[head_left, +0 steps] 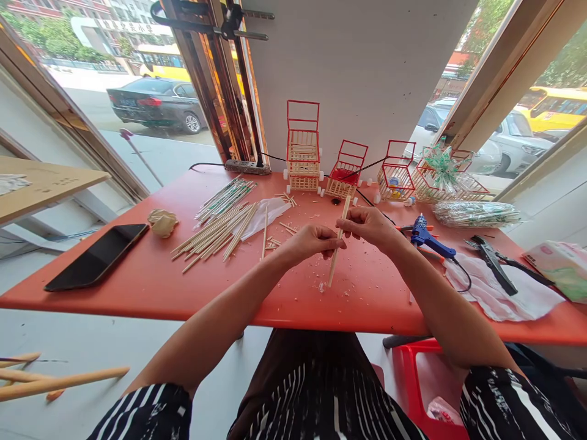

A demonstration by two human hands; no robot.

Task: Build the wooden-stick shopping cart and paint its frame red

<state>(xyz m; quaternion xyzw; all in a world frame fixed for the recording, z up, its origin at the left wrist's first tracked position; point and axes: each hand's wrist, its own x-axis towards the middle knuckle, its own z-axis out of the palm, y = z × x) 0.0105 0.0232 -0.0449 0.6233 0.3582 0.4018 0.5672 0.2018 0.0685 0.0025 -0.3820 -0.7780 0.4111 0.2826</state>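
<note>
I hold one wooden stick (338,239) upright-ish over the middle of the orange surface (151,287), its lower end resting among the shavings near me and its top leaning away toward the far side. My left hand (312,242) pinches it about midway, fingers closed around the shaft; my right hand (369,225) grips it just above, also closed on the wood, so both hands touch the same stick and almost meet. To work it well, I judge I should keep the two grips close together, steady the lower end on the surface, and apply pressure slowly so the stick does not splinter or skid.

To the left lies the pile of loose sticks (215,229), partly on a clear plastic bag (266,214), with a crumpled paper ball (162,222) and a dark phone (98,255) farther left. To my right sit a blue glue gun (428,239), black pliers (493,260) on a white cloth (504,290). At the far edge stand small stick-built carts with red frames (303,150).
</note>
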